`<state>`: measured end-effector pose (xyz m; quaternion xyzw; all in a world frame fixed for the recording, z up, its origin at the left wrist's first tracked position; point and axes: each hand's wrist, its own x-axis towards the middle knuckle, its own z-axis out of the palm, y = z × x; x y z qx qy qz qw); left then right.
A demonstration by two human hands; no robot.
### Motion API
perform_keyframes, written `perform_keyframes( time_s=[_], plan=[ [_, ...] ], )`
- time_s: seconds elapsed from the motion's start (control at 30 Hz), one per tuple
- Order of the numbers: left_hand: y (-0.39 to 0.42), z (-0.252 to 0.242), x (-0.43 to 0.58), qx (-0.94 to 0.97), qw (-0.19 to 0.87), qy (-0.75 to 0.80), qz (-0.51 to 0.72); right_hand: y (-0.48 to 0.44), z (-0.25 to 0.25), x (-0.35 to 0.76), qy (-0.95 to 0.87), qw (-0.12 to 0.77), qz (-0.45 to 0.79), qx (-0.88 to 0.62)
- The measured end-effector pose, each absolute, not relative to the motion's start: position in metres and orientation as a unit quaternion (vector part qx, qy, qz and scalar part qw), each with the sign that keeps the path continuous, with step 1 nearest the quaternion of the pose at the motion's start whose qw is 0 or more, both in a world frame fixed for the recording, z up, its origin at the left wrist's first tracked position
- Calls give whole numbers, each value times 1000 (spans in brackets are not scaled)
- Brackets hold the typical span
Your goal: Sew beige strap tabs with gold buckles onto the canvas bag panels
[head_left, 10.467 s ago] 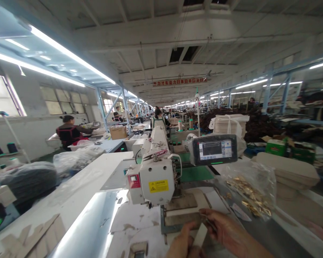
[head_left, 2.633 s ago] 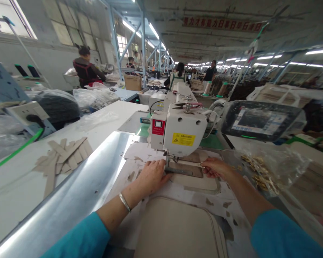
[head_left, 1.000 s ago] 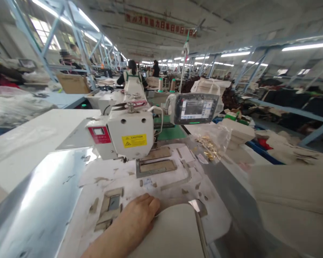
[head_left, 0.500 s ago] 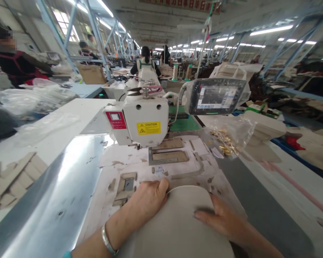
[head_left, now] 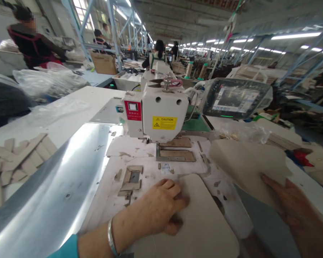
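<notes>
A large beige panel (head_left: 201, 222) with rounded corners lies on the white template sheet in front of the sewing machine. My left hand (head_left: 161, 208), with a silver bangle at the wrist, rests on its left part, fingers curled; whether they pinch the panel is not clear. A second beige panel (head_left: 250, 161) is held at the right by my right hand (head_left: 288, 200), its thumb on the upper face and its other fingers blurred or hidden. The machine head (head_left: 164, 111) stands beyond both hands, above a metal frame (head_left: 177, 158).
Beige strips (head_left: 24, 157) are piled on the left table. A control screen (head_left: 237, 98) stands right of the machine head, with a plastic bag (head_left: 242, 130) below it. Scissors (head_left: 164, 83) lie on the machine. A person (head_left: 29, 39) sits at far left, others further back.
My right hand has moved right with one panel, apart from the panel under my left hand. My left hand has curled over the lower panel. The view has shifted left.
</notes>
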<state>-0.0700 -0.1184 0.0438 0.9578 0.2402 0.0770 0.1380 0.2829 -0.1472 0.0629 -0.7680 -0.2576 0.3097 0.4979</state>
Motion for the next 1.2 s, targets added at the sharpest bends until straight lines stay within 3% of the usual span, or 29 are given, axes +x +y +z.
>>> perform_keyframes(
  time_s=[0.23, 0.5, 0.7, 0.93, 1.07, 1.2],
  plan=[
    [-122, 48, -70, 950, 197, 217, 105, -81, 47, 260, -385, 381, 449, -711],
    [-120, 15, -66, 911, 111, 376, 127, -25, 16, 205, -458, 344, 495, -653],
    [-123, 7, -63, 898, 86, 417, 112, -14, 4, 193, -511, 297, 400, -700],
    [-122, 5, -61, 894, 86, 424, 117, -10, 2, 188, -520, 308, 374, -704],
    [-115, 12, -64, 892, 101, 425, 119, -8, 6, 198, -578, 264, 275, -721],
    [-107, 19, -67, 893, 124, 416, 124, -37, 22, 217, -665, 297, 112, -676]
  ],
)
